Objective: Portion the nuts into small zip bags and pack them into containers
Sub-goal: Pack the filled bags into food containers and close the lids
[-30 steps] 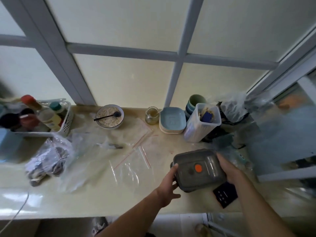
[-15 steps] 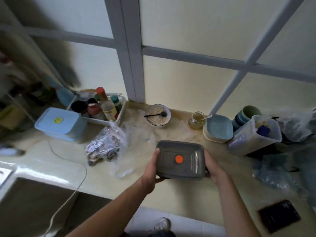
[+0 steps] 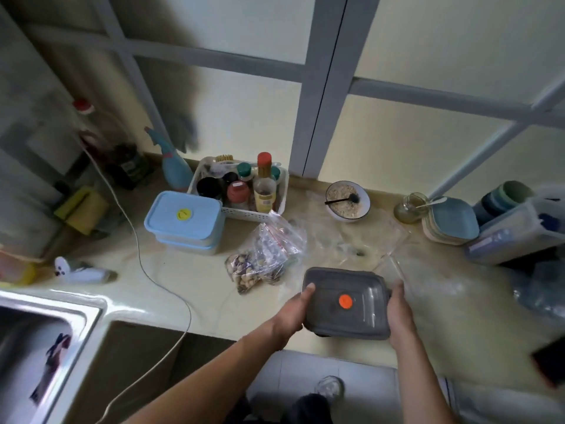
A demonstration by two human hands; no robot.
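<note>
Both hands, left hand [image 3: 293,310] and right hand [image 3: 397,307], still hold the grey box [image 3: 347,302], carried left along the surface [image 3: 189,280] toward the nut bags [image 3: 266,255]. Packing looks next.

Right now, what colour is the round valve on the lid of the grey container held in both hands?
Orange: the round valve on the grey plastic container, head view.

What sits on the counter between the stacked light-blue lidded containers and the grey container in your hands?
In the head view, a clear zip bag of mixed nuts lies between the light-blue containers and the grey lidded container.
</note>
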